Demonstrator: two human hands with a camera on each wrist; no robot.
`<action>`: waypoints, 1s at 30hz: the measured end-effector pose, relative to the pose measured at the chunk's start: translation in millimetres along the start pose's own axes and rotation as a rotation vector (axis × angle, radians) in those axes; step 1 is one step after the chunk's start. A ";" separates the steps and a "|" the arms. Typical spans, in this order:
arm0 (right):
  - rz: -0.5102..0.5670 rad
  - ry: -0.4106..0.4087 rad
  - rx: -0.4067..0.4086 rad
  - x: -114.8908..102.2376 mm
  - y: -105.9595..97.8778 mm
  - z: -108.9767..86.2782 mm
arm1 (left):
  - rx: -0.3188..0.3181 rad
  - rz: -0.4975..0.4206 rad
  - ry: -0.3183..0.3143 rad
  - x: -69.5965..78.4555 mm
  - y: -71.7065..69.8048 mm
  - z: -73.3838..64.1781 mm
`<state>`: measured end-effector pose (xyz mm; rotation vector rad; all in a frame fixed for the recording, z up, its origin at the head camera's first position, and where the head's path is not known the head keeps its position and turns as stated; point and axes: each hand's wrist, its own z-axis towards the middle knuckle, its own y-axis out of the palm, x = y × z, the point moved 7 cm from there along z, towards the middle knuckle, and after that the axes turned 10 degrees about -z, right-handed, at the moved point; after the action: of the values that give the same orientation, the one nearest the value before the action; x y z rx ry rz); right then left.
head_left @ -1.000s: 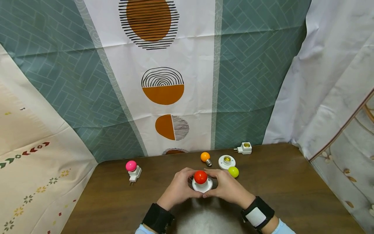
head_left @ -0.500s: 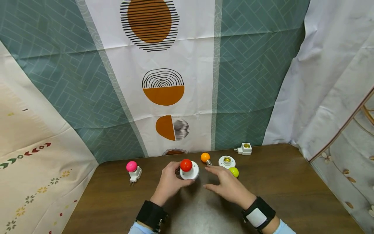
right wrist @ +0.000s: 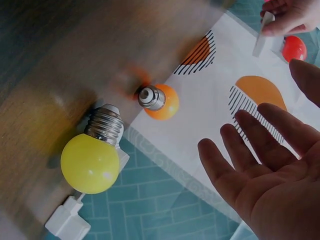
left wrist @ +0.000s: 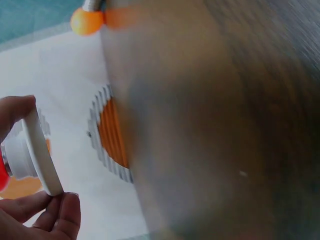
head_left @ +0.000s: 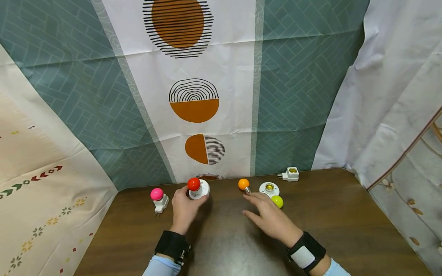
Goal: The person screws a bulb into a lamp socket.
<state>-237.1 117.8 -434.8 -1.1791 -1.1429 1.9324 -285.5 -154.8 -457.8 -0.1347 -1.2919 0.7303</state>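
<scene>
At the back left of the table my left hand [head_left: 184, 211] pinches a white round lamp holder [head_left: 203, 189] by its rim, thumb on one side and fingers on the other. A red bulb [head_left: 193, 184] is seated in that holder. The left wrist view shows the base disc [left wrist: 41, 152] edge-on between thumb and fingertips. My right hand [head_left: 271, 218] holds nothing; its fingers are spread and relaxed in the right wrist view. Nearest to it lie an orange bulb [right wrist: 167, 102] and a yellow-green bulb [right wrist: 90, 162], both with bare metal screw bases.
On the left a pink bulb [head_left: 157, 194] sits in a white plug-in socket [head_left: 160, 204]. A second round lamp holder [head_left: 265, 187], without a bulb, lies behind the yellow-green bulb. Another plug-in socket [head_left: 292, 175] stands by the table's [head_left: 328, 214] back edge, before the hanging cloth [head_left: 290, 96].
My right hand has let go of the lamp holder and stays on the right, its fingers opened. My left hand has carried holder and red bulb leftward and back.
</scene>
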 end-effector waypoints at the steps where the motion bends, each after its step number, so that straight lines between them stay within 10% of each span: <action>1: -0.012 0.001 0.000 -0.3 0.1 0.1 | 0.007 0.007 -0.014 -4.3 -0.7 0.8; 13: -0.073 -0.005 -0.005 -4.4 1.4 -0.9 | 0.055 0.057 -0.105 -42.8 -9.5 4.4; 30: -0.141 -0.049 0.011 -5.9 1.4 -1.4 | 0.029 0.206 -0.149 -51.2 -11.8 2.4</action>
<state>-233.4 112.8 -434.1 -1.0221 -1.2057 1.8672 -287.3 -193.3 -493.5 -0.1946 -1.4224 0.9499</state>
